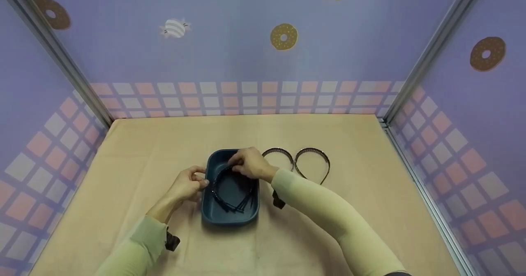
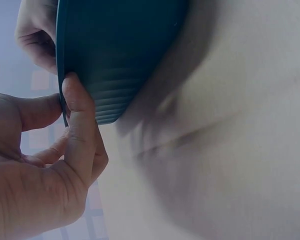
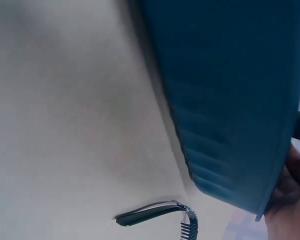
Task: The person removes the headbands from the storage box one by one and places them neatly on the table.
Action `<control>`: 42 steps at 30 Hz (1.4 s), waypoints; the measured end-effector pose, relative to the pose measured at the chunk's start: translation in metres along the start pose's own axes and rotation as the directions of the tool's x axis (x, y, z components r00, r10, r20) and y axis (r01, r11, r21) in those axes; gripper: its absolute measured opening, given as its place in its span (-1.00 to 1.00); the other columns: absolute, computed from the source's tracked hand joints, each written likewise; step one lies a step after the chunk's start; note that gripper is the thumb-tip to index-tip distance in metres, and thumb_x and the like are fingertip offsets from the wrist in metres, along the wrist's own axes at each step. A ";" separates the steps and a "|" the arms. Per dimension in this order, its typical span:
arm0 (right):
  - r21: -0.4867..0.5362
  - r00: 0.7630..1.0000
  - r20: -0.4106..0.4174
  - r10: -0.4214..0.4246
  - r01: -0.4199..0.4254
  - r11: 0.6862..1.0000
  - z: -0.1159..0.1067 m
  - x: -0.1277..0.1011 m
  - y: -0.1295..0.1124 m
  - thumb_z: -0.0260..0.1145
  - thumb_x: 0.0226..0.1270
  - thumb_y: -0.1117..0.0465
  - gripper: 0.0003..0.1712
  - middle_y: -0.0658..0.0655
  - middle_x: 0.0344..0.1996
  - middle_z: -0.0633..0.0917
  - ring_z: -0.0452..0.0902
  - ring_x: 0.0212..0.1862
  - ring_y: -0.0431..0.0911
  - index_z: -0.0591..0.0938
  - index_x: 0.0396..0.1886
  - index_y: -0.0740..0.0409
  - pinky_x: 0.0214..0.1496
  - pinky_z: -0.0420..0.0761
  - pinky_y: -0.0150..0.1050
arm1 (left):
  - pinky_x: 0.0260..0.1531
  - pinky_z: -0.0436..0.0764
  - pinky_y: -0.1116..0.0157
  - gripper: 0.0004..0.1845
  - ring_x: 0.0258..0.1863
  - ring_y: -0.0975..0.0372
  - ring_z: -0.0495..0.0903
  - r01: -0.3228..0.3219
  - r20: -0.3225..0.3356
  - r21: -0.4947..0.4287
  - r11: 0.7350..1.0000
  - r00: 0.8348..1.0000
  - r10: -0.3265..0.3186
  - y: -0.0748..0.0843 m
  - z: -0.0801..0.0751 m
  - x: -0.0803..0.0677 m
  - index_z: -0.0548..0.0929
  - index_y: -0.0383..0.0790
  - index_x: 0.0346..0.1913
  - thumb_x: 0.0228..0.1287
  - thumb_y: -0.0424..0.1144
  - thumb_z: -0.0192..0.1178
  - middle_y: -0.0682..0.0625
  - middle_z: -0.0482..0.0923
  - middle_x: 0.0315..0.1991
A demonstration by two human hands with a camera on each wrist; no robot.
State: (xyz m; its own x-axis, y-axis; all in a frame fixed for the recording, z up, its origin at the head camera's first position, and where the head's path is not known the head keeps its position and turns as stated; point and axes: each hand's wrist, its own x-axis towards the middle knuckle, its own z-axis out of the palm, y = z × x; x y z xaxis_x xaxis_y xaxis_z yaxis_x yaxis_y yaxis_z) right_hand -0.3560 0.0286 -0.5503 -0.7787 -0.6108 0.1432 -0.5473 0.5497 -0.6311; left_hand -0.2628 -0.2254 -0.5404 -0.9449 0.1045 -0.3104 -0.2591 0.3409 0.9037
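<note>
A dark blue rectangular tray (image 1: 211, 217) sits on the tan table (image 1: 361, 152) in the head view, with several black toothed headbands (image 1: 230, 193) inside it. My right hand (image 1: 248, 163) reaches over the tray's far end and pinches the top of a headband there. My left hand (image 1: 187, 184) grips the tray's left rim; in the left wrist view its thumb (image 2: 80, 130) presses the ribbed tray wall (image 2: 120, 55). Two more headbands (image 1: 313, 163) lie on the table right of the tray. The right wrist view shows the tray's outer wall (image 3: 225, 100) and one headband's end (image 3: 155, 212).
Purple panels printed with doughnuts enclose the table on three sides, with metal posts (image 1: 61, 58) at the back corners. Bare table surface stretches to the left, right and behind the tray. Both forearms wear pale sleeves (image 1: 328, 214).
</note>
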 end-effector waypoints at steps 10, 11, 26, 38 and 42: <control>0.244 0.997 -0.024 0.069 -0.062 0.968 -0.005 0.000 0.002 0.55 0.49 0.36 -0.81 0.19 -0.01 0.94 0.91 0.03 0.00 0.92 0.03 0.23 0.05 0.84 -0.32 | -0.44 0.78 0.26 -0.49 -0.19 0.16 0.73 0.005 -0.004 0.002 1.000 1.000 -0.005 0.000 0.001 0.002 0.51 -0.38 0.50 0.58 -0.42 0.27 -0.01 0.63 -0.19; 0.260 0.997 -0.028 0.078 -0.069 0.963 -0.005 0.000 0.001 0.56 0.49 0.36 -0.81 0.20 -0.01 0.94 0.91 0.03 0.00 0.92 0.03 0.23 0.05 0.84 -0.33 | -0.44 0.78 0.26 -0.49 -0.19 0.16 0.72 0.005 -0.005 0.001 1.000 1.000 -0.005 0.000 0.001 0.002 0.51 -0.38 0.50 0.58 -0.42 0.27 0.00 0.63 -0.19; 0.320 0.980 -0.134 0.150 -0.100 0.942 -0.012 0.003 -0.005 0.59 0.45 0.34 -0.86 0.20 -0.04 0.93 0.82 -0.10 -0.17 0.95 -0.06 0.17 -0.05 0.78 -0.42 | -0.43 0.81 0.24 -0.49 -0.15 0.13 0.76 0.001 -0.013 0.002 1.000 1.000 -0.001 0.001 0.002 0.001 0.50 -0.37 0.51 0.60 -0.41 0.27 -0.11 0.69 -0.10; 0.450 0.962 -0.160 0.222 -0.129 0.884 -0.023 0.002 0.000 0.61 0.43 0.33 -0.85 0.18 -0.01 0.93 0.79 -0.09 -0.20 0.95 -0.06 0.14 -0.06 0.69 -0.47 | -0.47 0.78 0.23 -0.46 -0.15 0.15 0.73 -0.029 -0.016 0.019 0.999 0.999 0.030 -0.002 0.000 0.001 0.50 -0.39 0.52 0.58 -0.39 0.30 0.00 0.67 -0.20; 0.482 0.956 -0.162 0.247 -0.142 0.865 -0.029 -0.001 0.002 0.61 0.44 0.32 -0.85 0.17 -0.01 0.93 0.79 -0.07 -0.12 0.95 -0.05 0.15 -0.08 0.70 -0.47 | -0.46 0.79 0.23 -0.47 -0.17 0.15 0.73 -0.021 -0.019 0.019 1.000 1.000 0.021 -0.002 0.001 0.002 0.51 -0.37 0.51 0.57 -0.40 0.30 0.00 0.65 -0.21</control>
State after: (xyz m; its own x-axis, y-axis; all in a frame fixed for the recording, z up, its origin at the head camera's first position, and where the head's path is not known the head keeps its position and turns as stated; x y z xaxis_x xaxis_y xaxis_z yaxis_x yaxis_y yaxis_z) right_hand -0.3654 0.0469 -0.5291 -0.9287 -0.3558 0.1047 -0.2154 0.2874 -0.9333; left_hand -0.2638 -0.2251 -0.5433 -0.9538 0.0940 -0.2853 -0.2353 0.3562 0.9043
